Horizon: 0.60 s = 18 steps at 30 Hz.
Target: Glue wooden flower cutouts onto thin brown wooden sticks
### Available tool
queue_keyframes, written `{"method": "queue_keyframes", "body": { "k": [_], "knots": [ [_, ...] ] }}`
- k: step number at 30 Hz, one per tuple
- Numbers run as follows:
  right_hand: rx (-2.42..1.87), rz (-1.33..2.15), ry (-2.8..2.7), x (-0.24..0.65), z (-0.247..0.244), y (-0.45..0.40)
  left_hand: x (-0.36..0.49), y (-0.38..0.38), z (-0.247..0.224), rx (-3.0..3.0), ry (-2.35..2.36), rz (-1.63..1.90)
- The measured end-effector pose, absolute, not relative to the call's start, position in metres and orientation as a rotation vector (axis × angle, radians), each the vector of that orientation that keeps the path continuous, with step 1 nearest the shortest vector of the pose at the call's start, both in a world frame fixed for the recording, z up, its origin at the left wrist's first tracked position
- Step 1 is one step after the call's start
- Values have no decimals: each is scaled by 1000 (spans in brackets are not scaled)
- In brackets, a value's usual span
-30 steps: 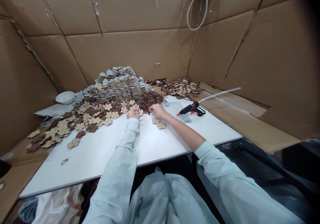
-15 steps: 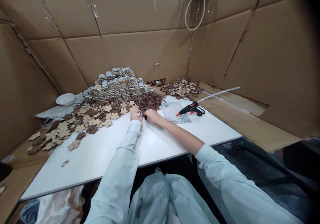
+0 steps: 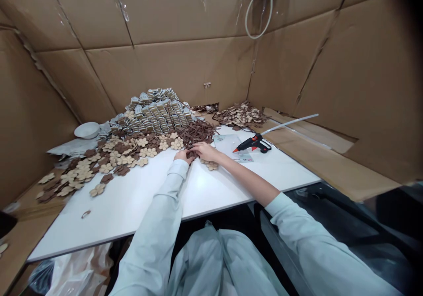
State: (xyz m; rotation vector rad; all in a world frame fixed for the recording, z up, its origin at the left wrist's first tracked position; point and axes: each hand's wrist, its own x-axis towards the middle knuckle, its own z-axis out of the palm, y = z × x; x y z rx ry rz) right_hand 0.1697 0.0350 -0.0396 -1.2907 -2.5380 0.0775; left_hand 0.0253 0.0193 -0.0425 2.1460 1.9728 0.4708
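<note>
My left hand (image 3: 183,156) and my right hand (image 3: 205,151) sit close together at the lower edge of a heap of thin dark brown sticks (image 3: 197,133), with fingertips among the strands. Whether either hand holds any sticks is hidden. Just below my right hand lie a couple of pale wooden flower cutouts (image 3: 212,166). To the left, many pale and dark brown wooden flowers (image 3: 132,152) spread across the white table (image 3: 125,212). Behind the sticks rises a stacked mound of small silver-wrapped packets (image 3: 155,113).
A black and orange hot glue gun (image 3: 254,143) with a long glue stick lies to the right on a clear plastic sheet (image 3: 229,147). A further heap of wooden flowers (image 3: 241,115) and a white bowl (image 3: 87,130) sit at the back. Cardboard walls (image 3: 185,66) surround the table.
Since the earliest frame, my left hand has moved up and right to the sticks. My right hand shifted left, then slightly back, so the hands are now closer together.
</note>
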Motion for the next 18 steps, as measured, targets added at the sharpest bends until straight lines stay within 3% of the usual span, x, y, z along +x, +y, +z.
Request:
{"method": "queue_keyframes", "body": {
  "k": [3, 9, 14, 18],
  "knots": [
    [-1297, 77, -2652, 168, -41, 51, 25, 23, -45, 2155, 2027, 423],
    [-1848, 10, -2399, 182, -25, 80, 27, 26, -48, 2195, 2070, 303],
    [-1826, -32, -2387, 179, -4, 74, 28, 23, -48, 2211, 2041, 370],
    [-1517, -16, -2532, 166, -9, 49, 28, 21, -47, 2202, 2016, 402]
  ]
}}
